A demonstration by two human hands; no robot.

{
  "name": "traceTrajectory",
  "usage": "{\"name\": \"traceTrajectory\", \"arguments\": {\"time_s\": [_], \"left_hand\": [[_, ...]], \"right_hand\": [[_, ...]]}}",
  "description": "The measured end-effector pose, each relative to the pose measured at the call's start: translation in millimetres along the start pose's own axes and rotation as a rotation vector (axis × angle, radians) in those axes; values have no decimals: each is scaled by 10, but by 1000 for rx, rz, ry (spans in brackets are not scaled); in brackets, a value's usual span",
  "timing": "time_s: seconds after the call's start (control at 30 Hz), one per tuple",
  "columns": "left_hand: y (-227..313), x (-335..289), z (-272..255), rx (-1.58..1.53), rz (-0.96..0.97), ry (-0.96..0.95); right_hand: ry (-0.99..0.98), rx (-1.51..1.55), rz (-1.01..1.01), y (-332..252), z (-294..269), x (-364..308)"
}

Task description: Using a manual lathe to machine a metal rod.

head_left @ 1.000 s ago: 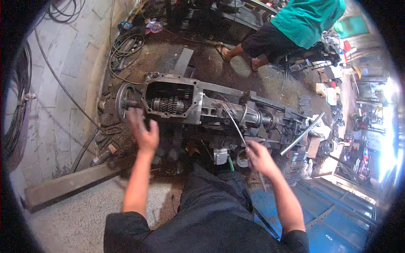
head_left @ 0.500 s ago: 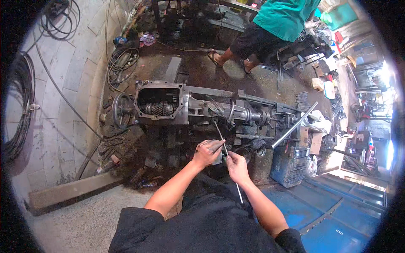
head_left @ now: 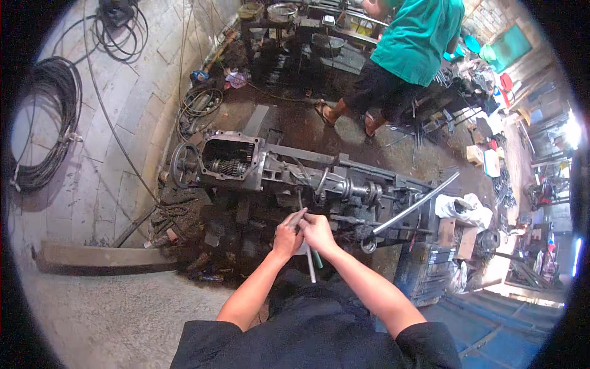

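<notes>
My left hand and my right hand meet on a thin straight metal rod, fingers closed round it. The rod's far end reaches the near side of a long, dark, greasy machine; whether it enters a hole there cannot be made out. Its near end sticks out below my hands. Beside it, under my right hand, shows a small green piece. On the machine's left stands an open gearbox housing with gears inside, and a handwheel at its end.
A long bright bar slants over the machine's right end. Beyond the machine stands a person in a green shirt. Coiled cables hang on the left wall. A grey beam lies at the left, a dark blue crate at the right.
My right hand has moved up the rod against my left hand. The rod stands straighter, with its near end swung left. The view has tilted up, showing more of the far bench.
</notes>
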State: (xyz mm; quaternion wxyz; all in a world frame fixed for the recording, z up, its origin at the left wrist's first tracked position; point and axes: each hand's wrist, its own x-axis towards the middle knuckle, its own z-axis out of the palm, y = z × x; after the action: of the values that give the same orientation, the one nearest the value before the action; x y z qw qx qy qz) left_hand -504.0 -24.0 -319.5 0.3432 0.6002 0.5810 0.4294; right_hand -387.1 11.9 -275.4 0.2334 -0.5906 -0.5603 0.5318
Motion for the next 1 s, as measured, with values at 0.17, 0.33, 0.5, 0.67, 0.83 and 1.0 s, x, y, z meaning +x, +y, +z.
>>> {"name": "traceTrajectory", "arguments": {"time_s": [0.17,0.33,0.5,0.67,0.83,1.0], "left_hand": [[138,-337,422,-88,-156,120],[-503,-1264,1649,-47,-471,712],[-946,-1766,2623,-406,-1218,703],[-855,-1590,2681,-1038,-1233,1015],[-508,-1509,2545,-1196,-1143,1188],[-159,-1475,2557,-1124,-826,1247]], "right_hand": [[-130,-191,-280,-56,-811,-243],[165,-594,-554,302,-2575,242],[127,-1017,-292,846,-3637,620],[173,-864,-382,873,-3689,508],[150,-877,-395,968,-3769,487],[97,-921,-394,945,-3768,541]]}}
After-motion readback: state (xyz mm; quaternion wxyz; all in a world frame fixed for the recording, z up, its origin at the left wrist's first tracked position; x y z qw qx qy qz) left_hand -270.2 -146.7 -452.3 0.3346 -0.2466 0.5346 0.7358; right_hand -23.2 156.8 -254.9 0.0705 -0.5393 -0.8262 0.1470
